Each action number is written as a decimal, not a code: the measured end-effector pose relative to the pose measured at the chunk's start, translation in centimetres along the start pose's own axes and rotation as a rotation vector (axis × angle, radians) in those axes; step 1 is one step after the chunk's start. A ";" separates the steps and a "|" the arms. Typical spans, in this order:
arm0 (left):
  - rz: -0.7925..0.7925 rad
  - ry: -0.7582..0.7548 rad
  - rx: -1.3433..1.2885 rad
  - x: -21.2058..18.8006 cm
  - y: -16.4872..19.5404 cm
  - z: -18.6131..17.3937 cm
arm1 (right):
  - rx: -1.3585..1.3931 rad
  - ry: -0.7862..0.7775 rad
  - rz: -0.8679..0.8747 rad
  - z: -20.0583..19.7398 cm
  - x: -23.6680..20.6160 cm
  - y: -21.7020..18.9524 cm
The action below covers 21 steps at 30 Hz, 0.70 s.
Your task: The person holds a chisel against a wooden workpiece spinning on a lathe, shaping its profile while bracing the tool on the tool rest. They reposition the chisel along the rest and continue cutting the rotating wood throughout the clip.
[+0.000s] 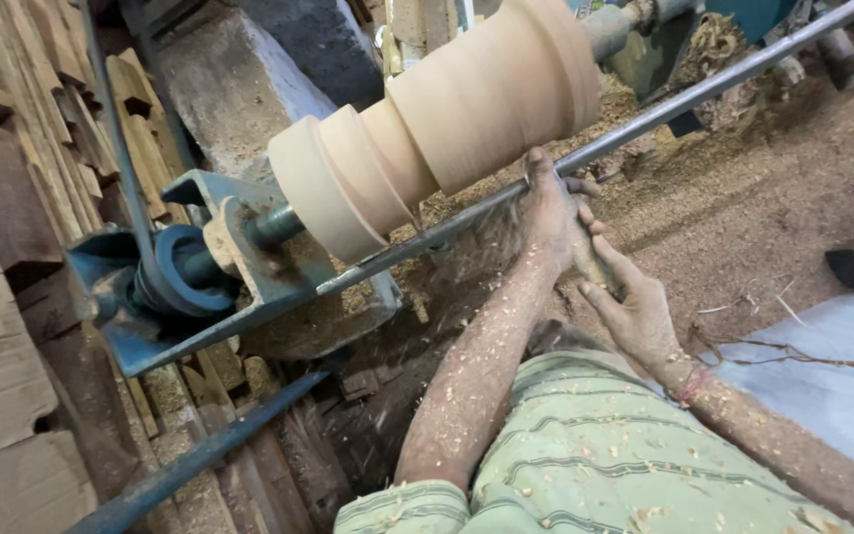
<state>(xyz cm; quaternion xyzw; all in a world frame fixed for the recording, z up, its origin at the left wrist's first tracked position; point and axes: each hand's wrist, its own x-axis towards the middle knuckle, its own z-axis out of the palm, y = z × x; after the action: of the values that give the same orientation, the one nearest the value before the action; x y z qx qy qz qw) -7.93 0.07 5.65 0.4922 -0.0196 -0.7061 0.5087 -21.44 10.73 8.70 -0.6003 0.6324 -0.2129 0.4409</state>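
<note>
Sawdust-flecked green striped cloth [595, 455] sits nearest my view, and from it my right hand [635, 316] reaches up, fingers curled round the near end of a tool that is mostly hidden. Just beyond, my left hand [551, 213] closes over the tool where it crosses the long steel rest bar [684, 99], shavings spraying beside it. Farther still, the pale stepped wooden workpiece [447, 124] hangs on the blue lathe frame [210, 287], above a sawdust-covered floor [743, 208].

Sawdust and shavings [743, 218] blanket my floor — rough wooden blocks [12, 198] stacked at my left, a grey slab [239, 89] leaning behind.
</note>
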 end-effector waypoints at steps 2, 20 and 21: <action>-0.018 -0.025 0.038 0.3 -0.1 0.0 | 0.016 0.017 -0.023 0.2 -0.1 -0.1; -0.083 -0.107 0.085 0.6 0.7 1.6 | 0.112 0.124 0.015 1.6 -0.8 -0.5; -0.088 -0.095 0.061 0.0 1.2 1.2 | 0.079 0.127 -0.147 1.6 -0.8 -0.4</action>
<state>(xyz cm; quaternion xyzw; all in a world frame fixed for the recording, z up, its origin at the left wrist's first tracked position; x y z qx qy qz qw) -7.95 -1.02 6.88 0.4737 -0.0434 -0.7495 0.4605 -19.97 11.86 8.47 -0.6125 0.6046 -0.3070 0.4062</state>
